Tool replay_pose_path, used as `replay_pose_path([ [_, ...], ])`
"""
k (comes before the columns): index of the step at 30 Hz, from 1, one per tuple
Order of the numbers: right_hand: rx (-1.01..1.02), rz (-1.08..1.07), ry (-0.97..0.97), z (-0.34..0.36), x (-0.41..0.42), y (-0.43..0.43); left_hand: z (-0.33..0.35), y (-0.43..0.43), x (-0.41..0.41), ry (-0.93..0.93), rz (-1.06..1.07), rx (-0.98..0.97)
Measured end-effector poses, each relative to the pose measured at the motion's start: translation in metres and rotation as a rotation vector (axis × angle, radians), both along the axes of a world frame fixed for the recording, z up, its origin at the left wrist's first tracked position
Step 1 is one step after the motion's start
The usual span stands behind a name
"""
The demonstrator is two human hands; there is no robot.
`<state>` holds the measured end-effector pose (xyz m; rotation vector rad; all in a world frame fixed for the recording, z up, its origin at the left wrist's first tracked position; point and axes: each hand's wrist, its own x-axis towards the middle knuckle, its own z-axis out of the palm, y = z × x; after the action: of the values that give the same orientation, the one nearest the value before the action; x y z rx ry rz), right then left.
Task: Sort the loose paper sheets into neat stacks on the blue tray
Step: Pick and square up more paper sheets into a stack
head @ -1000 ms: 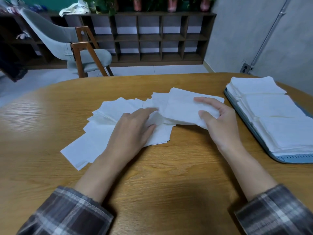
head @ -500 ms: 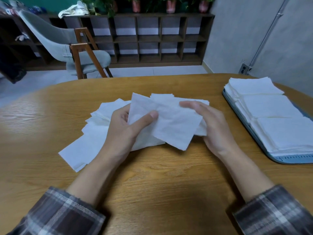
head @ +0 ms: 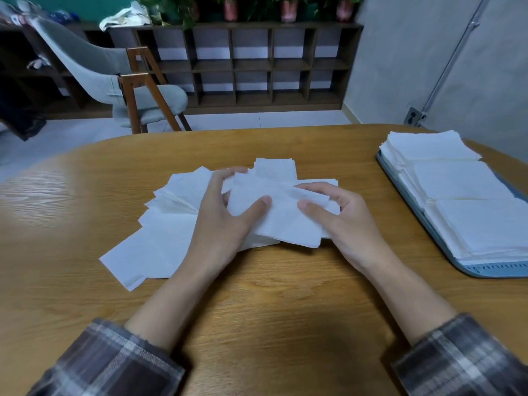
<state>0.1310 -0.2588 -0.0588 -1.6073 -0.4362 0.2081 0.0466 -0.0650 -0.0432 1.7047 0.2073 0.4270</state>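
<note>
On the bench [head: 271, 310], the left hand [head: 225, 224] and right hand [head: 343, 224] each pinch one side of a small bundle of sheets [head: 281, 221], thumbs on top, over the loose sheets [head: 171, 224] fanned out to the left. This looks like the squaring-up step. Well apart to the right, the blue tray [head: 445, 247] carries neat stacks [head: 463, 190], so next the bundle needs its edges aligned, then a flat carry across onto one.
</note>
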Motion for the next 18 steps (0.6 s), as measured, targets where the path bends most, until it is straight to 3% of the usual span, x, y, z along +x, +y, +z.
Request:
replay_pose_path([
  [5,0.037,0.048,-0.019,0.005,-0.002,-0.001,0.006,0.009,0.000,-0.109,-0.166,0.254],
  [11,0.119,0.103,-0.008,0.006,-0.004,0.001,-0.001,0.002,0.001,-0.031,-0.111,0.093],
  [18,0.073,0.110,-0.075,0.009,-0.008,0.001,-0.002,-0.004,0.000,-0.022,-0.118,0.144],
])
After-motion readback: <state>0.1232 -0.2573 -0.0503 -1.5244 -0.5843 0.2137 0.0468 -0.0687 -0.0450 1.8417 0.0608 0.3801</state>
